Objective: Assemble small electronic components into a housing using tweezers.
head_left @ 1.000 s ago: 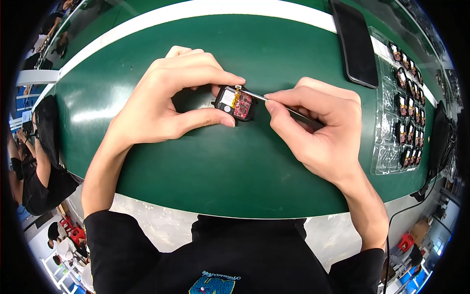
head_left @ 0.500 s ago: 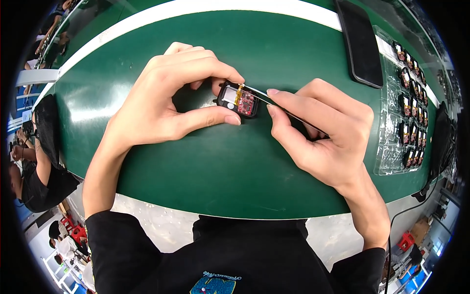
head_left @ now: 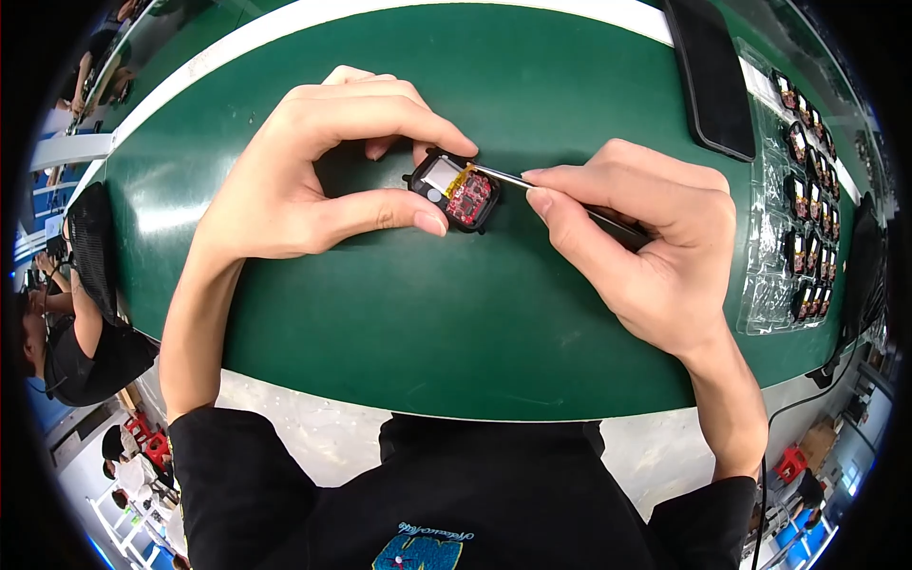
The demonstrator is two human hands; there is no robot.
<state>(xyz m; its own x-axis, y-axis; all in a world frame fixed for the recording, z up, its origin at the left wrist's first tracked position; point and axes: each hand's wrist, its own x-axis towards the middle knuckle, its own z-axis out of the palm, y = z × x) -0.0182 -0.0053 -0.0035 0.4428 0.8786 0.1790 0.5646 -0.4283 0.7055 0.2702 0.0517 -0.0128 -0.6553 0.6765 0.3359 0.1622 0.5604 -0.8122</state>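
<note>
Since half a second ago, I see the right hand (head_left: 636, 242) has eased back a touch toward the right of the frame, so more of the thin metal tweezers (head_left: 560, 195) shows between it and the small black module (head_left: 454, 190); the left hand (head_left: 313, 180) has barely shifted. Now I'm looking at the module just above the middle of the frame, resting on the green bench (head_left: 399, 323). It lies open side up, with a silvery cell on its left part and a red circuit board on its right. My left thumb and forefinger are clamped on it, the forefinger arching over its top edge and the thumb pressing in from the lower left. The right-hand fingers are pinched together on the tweezers, whose tip touches the module's upper right edge by a small orange strip. Whether the tip grips anything I cannot tell. Over at the right edge of the frame sits a clear plastic tray (head_left: 774, 285) filled with rows of similar small modules. Upper right, just beside the tray, lies a dark flat phone (head_left: 708, 76), face up on the bench.
</note>
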